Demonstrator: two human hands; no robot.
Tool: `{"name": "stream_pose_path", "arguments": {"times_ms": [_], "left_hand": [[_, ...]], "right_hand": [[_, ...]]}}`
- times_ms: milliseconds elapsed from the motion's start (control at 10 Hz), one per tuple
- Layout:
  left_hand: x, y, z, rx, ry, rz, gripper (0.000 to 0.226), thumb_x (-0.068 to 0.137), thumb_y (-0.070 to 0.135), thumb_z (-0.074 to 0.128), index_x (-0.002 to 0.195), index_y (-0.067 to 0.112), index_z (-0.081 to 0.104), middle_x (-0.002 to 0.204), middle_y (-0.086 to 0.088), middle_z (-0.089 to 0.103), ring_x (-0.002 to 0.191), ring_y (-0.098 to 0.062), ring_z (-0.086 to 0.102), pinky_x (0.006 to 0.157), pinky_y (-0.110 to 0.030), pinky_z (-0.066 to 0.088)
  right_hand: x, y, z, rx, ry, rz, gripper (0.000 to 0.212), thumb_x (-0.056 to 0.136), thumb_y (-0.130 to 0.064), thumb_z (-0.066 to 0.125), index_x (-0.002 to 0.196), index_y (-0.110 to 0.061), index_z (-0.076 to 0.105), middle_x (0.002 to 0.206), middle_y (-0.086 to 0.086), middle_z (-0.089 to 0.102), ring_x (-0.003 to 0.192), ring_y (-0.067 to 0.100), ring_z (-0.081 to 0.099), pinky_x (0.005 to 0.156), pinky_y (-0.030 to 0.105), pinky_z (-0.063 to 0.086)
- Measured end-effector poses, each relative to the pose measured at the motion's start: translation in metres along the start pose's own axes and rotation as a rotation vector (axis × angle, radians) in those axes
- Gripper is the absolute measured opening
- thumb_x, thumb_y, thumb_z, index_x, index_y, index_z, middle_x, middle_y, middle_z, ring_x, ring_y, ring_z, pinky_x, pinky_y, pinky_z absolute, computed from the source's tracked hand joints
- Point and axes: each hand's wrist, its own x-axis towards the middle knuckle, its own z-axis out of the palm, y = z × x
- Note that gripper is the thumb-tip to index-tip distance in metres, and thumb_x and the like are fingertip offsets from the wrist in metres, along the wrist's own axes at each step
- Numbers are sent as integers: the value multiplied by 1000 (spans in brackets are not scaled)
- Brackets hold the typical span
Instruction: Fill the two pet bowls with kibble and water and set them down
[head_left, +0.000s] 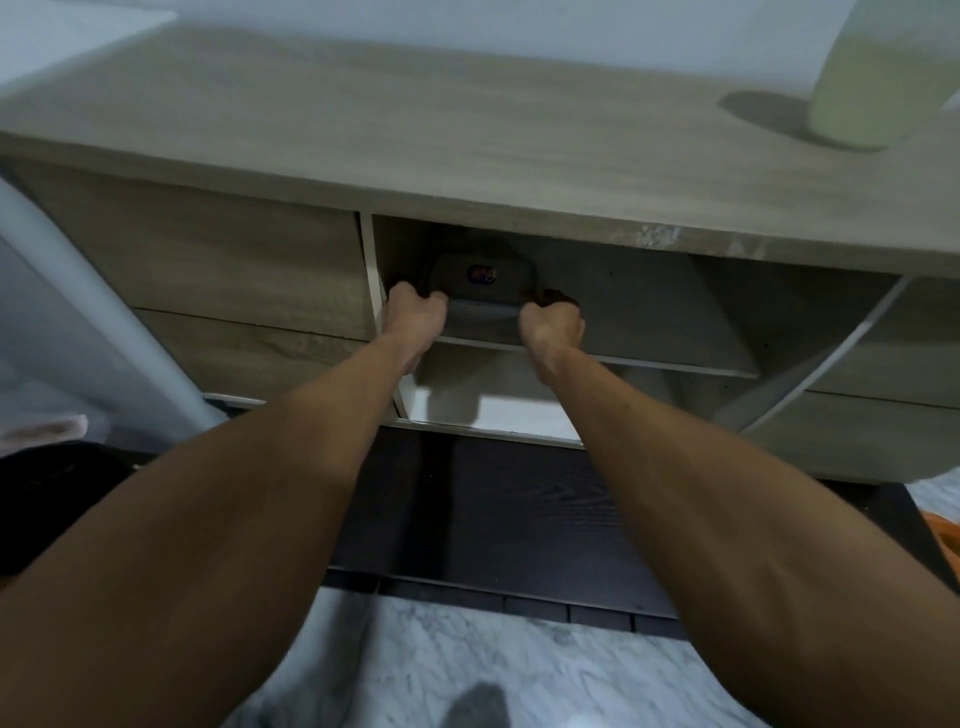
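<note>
Wooden cabinet; its open shelf holds a grey lidded container, contents hidden; left hand and right hand curl round its ends. Its red-blue sticker is unreadable.

The cabinet top across the upper frame is pale wood-grain laminate, matt, worn rough at its front edge right of centre; the shelf edge is smooth white; the grey container at centre looks like dull plastic; the dark panel below is glossy, wood-grained; the floor at the bottom is marble-patterned, polished.
</note>
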Motion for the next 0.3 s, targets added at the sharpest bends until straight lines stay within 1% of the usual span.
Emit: {"name": "stream_pose_path", "arguments": {"times_ms": [100,200,300], "left_hand": [[-23,16,-13,-18,-31,-44,55,98,31,53,142,0,40,140,-20,49,128,-34,48,101,-34,41],[-48,40,-32,-56,-54,-105,66,97,33,56,149,1,33,151,-20,41,137,-35,41,115,-40,35],[-79,52,-48,-62,-69,-152,63,96,30,59,147,0,37,149,-19,44,136,-34,44,114,-40,36]], "right_hand": [[-25,-19,-20,-14,-13,55,39,97,-26,56,123,3,60,128,22,61,122,36,55,100,33,44],[-54,-51,-46,-32,-18,95,41,98,-29,54,122,3,62,127,21,63,121,35,56,96,32,44],[-86,-77,-72,-42,-25,145,51,99,-34,53,138,-1,52,139,18,57,131,35,49,106,33,39]]}}
